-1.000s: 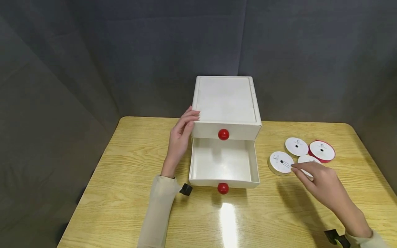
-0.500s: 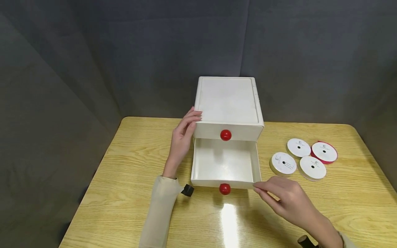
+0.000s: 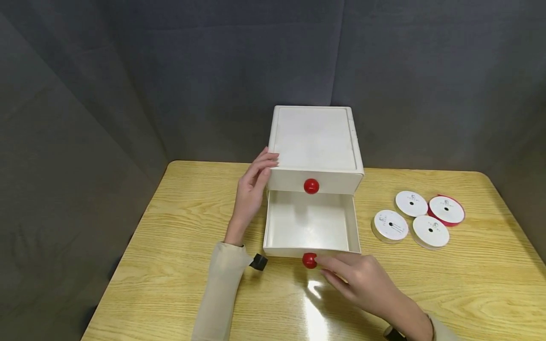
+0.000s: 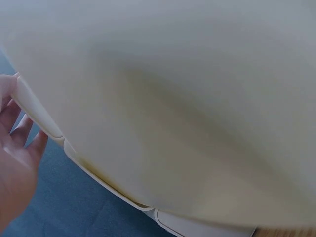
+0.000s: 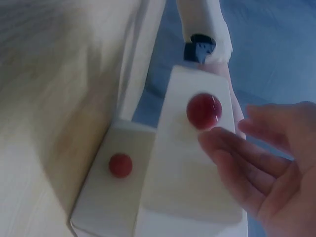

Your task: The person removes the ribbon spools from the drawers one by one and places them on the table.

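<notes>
A white two-drawer cabinet (image 3: 314, 137) stands on the table with its lower drawer (image 3: 306, 222) pulled out and bare inside. The upper drawer (image 3: 281, 180) is pushed in. My left hand (image 3: 249, 196) rests on the cabinet's left side, fingertips over the top edge and thumb by the front corner. At the lower drawer's front, my right hand (image 3: 362, 279) has its fingertips right at the red knob (image 3: 309, 260). In the right wrist view, the fingers (image 5: 217, 140) are loosely bent beside that knob, with the thumb apart from it. Another red knob (image 3: 311, 186) is on the upper drawer.
To the right of the cabinet, several ribbon spools lie flat on the wooden table (image 3: 183, 213): a pale one (image 3: 390, 226), two more white-faced ones (image 3: 411, 203) and one with red ribbon (image 3: 446, 210). A dark curtain (image 3: 213, 80) hangs behind.
My right hand has moved left from the spools, past the drawer's right front corner, to the lower red knob. The left hand stays on the cabinet.
</notes>
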